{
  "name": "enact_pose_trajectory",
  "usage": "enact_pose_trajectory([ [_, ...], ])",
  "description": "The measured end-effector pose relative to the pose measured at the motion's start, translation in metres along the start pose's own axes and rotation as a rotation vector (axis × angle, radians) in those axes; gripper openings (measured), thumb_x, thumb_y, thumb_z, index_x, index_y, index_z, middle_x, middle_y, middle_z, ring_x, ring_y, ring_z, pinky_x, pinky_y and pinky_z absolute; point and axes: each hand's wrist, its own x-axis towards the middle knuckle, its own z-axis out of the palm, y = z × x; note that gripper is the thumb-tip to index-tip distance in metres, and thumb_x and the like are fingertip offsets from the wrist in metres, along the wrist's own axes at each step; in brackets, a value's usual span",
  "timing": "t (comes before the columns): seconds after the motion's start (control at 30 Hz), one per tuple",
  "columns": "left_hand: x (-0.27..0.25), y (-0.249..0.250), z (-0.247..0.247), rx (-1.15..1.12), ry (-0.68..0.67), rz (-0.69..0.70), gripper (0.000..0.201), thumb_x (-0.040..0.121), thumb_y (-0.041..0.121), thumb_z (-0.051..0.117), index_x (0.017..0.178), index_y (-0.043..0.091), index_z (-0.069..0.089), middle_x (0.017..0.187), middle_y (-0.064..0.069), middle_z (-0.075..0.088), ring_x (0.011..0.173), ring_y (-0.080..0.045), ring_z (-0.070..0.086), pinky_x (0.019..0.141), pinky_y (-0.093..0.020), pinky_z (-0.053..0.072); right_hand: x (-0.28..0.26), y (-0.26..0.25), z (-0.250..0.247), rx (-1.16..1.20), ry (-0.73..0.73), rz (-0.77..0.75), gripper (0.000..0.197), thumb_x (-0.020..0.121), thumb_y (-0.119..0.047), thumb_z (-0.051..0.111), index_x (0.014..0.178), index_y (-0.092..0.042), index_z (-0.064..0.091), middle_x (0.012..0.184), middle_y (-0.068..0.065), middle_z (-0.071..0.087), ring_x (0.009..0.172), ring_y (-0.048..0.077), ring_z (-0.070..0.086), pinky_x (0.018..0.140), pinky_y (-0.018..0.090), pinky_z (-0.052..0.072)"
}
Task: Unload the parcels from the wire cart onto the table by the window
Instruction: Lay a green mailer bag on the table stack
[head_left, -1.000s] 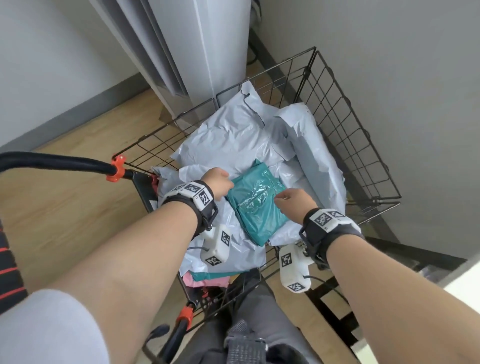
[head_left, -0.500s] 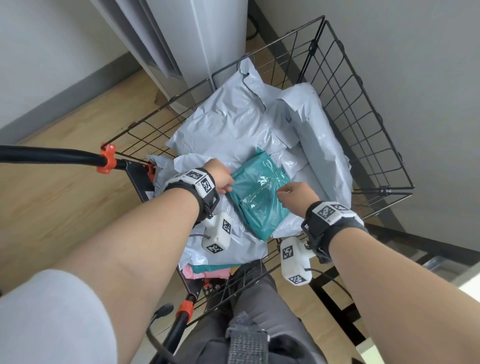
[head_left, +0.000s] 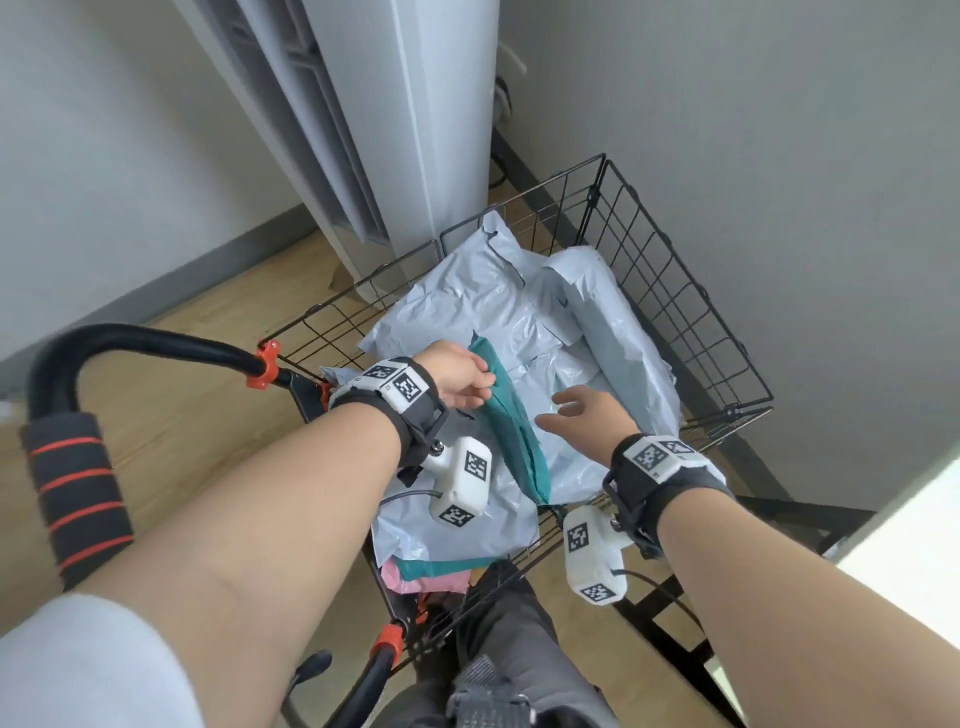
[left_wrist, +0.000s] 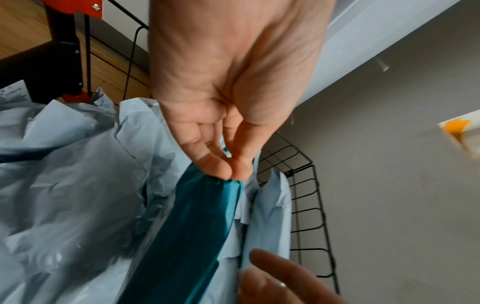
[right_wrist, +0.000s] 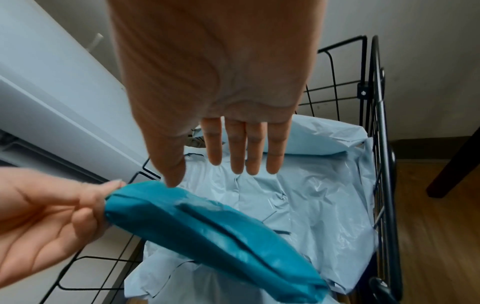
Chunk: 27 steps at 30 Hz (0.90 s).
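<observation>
My left hand (head_left: 460, 382) pinched the top edge of the teal parcel (head_left: 514, 431) between thumb and fingertips (left_wrist: 221, 167), so it hung on edge at the centre of the head view, just above the heap in the wire cart (head_left: 691, 322). My right hand (head_left: 584, 415) hovered just right of it, fingers (right_wrist: 236, 152) straight and spread, holding nothing; in the right wrist view the thumb tip lay at the parcel's upper end, though I could not tell whether it touched.

Under and behind the teal parcel lay the pale grey parcels (head_left: 467, 306), crumpled and overlapping, filling the basket to its far wall. At the lower centre of the frame, below the grey ones, edges of another teal bag and a pink bag (head_left: 415, 577) showed. The cart's black handle (head_left: 78, 467), with red-striped foam grip and orange clamps, curved through the lower left. A tall white appliance (head_left: 405, 119) stood at upper centre, just beyond the cart's far corner. The white table edge (head_left: 914, 514) cut the right border, its dark legs beside the cart.

A white label with small print showed at the left edge of the left wrist view, too blurred to read. Square black-and-white markers (head_left: 408, 387) sat on my wrist straps.
</observation>
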Motion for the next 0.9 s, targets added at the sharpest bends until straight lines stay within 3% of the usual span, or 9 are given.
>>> enact_pose_trajectory([
  [0.13, -0.040, 0.017, 0.000, -0.118, -0.052, 0.054, 0.020, 0.092, -0.006, 0.054, 0.082, 0.010, 0.047, 0.069, -0.006, 0.057, 0.054, -0.012, 0.058, 0.053, -0.023, 0.054, -0.033, -0.013, -0.005, -0.026, 0.023, -0.086, 0.085, 0.070, -0.049, 0.079, 0.141, -0.023, 0.039, 0.139, 0.002, 0.049, 0.123, 0.019, 0.051, 0.098, 0.029, 0.041],
  [0.23, -0.074, 0.029, -0.001, -0.154, -0.149, 0.069, 0.019, 0.094, -0.005, 0.050, 0.081, 0.009, 0.049, 0.065, -0.005, 0.057, 0.058, -0.011, 0.056, 0.054, -0.021, 0.054, -0.060, -0.026, -0.009, -0.043, 0.078, -0.151, 0.092, 0.067, -0.043, 0.082, 0.143, -0.024, 0.034, 0.134, 0.000, 0.053, 0.115, 0.017, 0.055, 0.089, 0.024, 0.040],
  [0.4, -0.133, 0.039, -0.004, -0.195, -0.270, 0.117, 0.015, 0.094, -0.004, 0.050, 0.083, 0.006, 0.052, 0.070, -0.007, 0.056, 0.049, -0.009, 0.056, 0.048, -0.018, 0.052, -0.099, -0.036, -0.011, -0.091, 0.274, -0.195, 0.069, 0.070, -0.031, 0.080, 0.131, -0.025, 0.048, 0.113, -0.002, 0.063, 0.094, 0.016, 0.057, 0.076, 0.024, 0.042],
  [0.57, -0.169, 0.033, 0.000, -0.246, -0.273, 0.226, 0.013, 0.093, -0.003, 0.054, 0.082, 0.005, 0.055, 0.061, -0.006, 0.061, 0.044, -0.007, 0.059, 0.045, -0.017, 0.052, -0.133, -0.036, -0.009, -0.070, 0.407, -0.264, 0.016, 0.078, -0.016, 0.065, 0.092, -0.018, 0.059, 0.073, -0.004, 0.058, 0.076, 0.021, 0.058, 0.064, 0.025, 0.039],
  [0.77, -0.195, 0.020, -0.005, -0.156, -0.159, 0.391, 0.012, 0.089, -0.002, 0.060, 0.089, 0.009, 0.054, 0.071, -0.006, 0.063, 0.051, -0.008, 0.061, 0.057, -0.021, 0.055, -0.167, -0.034, -0.014, 0.037, 0.439, -0.261, 0.016, 0.080, -0.014, 0.063, 0.096, -0.017, 0.060, 0.087, 0.004, 0.068, 0.083, 0.023, 0.065, 0.076, 0.037, 0.055],
  [0.9, -0.204, 0.014, -0.011, -0.066, 0.013, 0.433, 0.011, 0.089, 0.001, 0.059, 0.085, 0.011, 0.056, 0.077, -0.004, 0.059, 0.067, -0.012, 0.056, 0.069, -0.025, 0.052, -0.191, -0.028, -0.025, 0.216, 0.450, -0.253, 0.022, 0.086, -0.011, 0.058, 0.106, -0.019, 0.052, 0.098, 0.000, 0.063, 0.090, 0.019, 0.060, 0.073, 0.031, 0.046],
])
